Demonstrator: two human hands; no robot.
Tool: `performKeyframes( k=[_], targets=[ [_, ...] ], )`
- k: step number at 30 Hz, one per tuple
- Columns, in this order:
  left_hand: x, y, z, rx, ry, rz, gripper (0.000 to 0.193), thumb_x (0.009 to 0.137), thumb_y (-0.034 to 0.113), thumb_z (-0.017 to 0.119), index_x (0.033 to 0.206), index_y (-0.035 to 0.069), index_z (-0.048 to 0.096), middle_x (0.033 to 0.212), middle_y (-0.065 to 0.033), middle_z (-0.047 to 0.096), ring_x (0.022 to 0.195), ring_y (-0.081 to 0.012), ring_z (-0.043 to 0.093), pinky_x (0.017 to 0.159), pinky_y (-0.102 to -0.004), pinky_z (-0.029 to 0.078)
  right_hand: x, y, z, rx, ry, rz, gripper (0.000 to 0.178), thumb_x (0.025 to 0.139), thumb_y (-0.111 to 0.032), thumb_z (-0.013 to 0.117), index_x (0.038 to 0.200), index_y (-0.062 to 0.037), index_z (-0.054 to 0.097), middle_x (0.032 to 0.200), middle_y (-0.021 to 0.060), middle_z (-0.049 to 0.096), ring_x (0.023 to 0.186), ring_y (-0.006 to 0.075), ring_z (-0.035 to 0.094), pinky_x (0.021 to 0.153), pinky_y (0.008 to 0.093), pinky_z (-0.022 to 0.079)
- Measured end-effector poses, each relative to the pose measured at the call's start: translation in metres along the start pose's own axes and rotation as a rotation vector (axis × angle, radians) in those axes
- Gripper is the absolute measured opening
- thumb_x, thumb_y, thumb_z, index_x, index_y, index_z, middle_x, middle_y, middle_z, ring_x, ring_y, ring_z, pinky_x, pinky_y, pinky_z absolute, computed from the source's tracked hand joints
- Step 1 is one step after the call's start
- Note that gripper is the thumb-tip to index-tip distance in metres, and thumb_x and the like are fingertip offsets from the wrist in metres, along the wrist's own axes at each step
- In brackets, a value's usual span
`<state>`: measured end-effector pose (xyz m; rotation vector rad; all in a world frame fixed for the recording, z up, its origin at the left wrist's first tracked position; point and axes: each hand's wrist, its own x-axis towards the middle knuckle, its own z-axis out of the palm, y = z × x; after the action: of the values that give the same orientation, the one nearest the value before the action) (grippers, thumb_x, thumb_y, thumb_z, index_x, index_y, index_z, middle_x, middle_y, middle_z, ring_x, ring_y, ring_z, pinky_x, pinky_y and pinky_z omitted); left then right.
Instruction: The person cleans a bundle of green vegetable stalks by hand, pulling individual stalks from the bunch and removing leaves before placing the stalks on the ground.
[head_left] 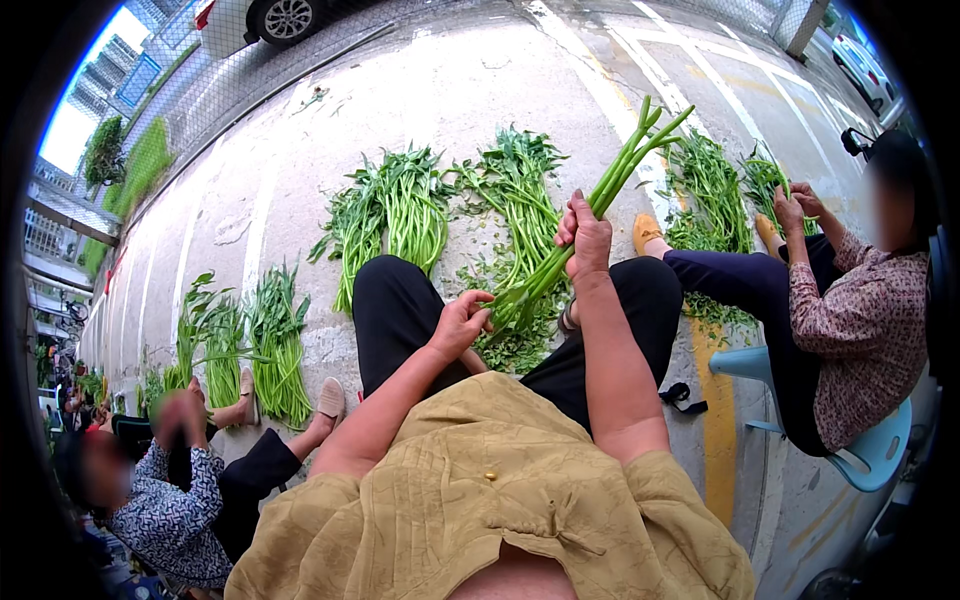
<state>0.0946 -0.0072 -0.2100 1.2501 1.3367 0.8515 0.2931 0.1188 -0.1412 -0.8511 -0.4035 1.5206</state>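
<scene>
A bunch of long green water spinach stems (618, 180) is gripped in my right hand (586, 234), slanting over my lap with the thick stem ends up and to the right. Its leafy lower end hangs between my knees. There my left hand (465, 322) has its fingers pinched together at the edge of the leaves; what lies between the fingertips is too small to make out. On the ground in front of my knees lie a bundle of water spinach (415, 215) and a looser pile (520, 190), with plucked leaves scattered below.
At my right a person (865, 300) sits on a light blue plastic stool (745, 362), holding greens. Another person (180, 490) sits at my left beside more bundles (278, 350). A dark strap (684, 398) lies near my right leg. Parked cars and a mesh fence stand beyond.
</scene>
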Motion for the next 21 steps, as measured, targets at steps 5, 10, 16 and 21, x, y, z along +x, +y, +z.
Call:
performKeyframes(
  k=[5, 10, 16, 21],
  targets=[
    [0.006, 0.009, -0.003, 0.455, 0.116, 0.385, 0.023, 0.069, 0.016, 0.070, 0.088, 0.004, 0.061, 0.076, -0.0063, 0.058, 0.078, -0.0192, 0.055, 0.070, -0.0301, 0.044, -0.003, 0.002, 0.001, 0.001, -0.053, 0.018, 0.021, 0.084, -0.023, 0.060, 0.075, -0.0074, 0.048, 0.051, -0.0028, 0.038, 0.039, 0.0082, 0.036, 0.037, 0.0238, 0.031],
    [0.007, 0.029, 0.005, 0.345, 0.101, 0.295, 0.031, 0.065, 0.021, 0.075, 0.087, 0.004, 0.063, 0.080, -0.0065, 0.059, 0.081, -0.0187, 0.056, 0.073, -0.0296, 0.044, -0.009, 0.008, 0.006, -0.014, -0.128, 0.050, 0.022, 0.084, -0.022, 0.061, 0.074, -0.0072, 0.049, 0.049, -0.0020, 0.040, 0.037, 0.0086, 0.037, 0.036, 0.0241, 0.031],
    [0.005, 0.034, 0.008, -0.087, -0.043, -0.008, 0.022, 0.076, 0.016, 0.069, 0.092, 0.001, 0.063, 0.079, 0.0004, 0.061, 0.072, -0.0067, 0.053, 0.066, -0.0222, 0.043, -0.012, 0.011, 0.009, -0.029, -0.179, 0.068, 0.020, 0.084, -0.022, 0.061, 0.075, -0.0076, 0.051, 0.049, -0.0025, 0.041, 0.037, 0.0079, 0.037, 0.036, 0.0233, 0.031],
    [0.009, 0.025, 0.006, -0.167, -0.018, 0.009, 0.014, 0.079, 0.011, 0.066, 0.087, 0.001, 0.062, 0.075, 0.0008, 0.060, 0.066, -0.0054, 0.052, 0.063, -0.0198, 0.043, -0.013, 0.011, 0.011, -0.023, -0.174, 0.069, 0.019, 0.084, -0.022, 0.060, 0.076, -0.0071, 0.052, 0.049, -0.0025, 0.041, 0.037, 0.0079, 0.037, 0.036, 0.0233, 0.031]
  ],
)
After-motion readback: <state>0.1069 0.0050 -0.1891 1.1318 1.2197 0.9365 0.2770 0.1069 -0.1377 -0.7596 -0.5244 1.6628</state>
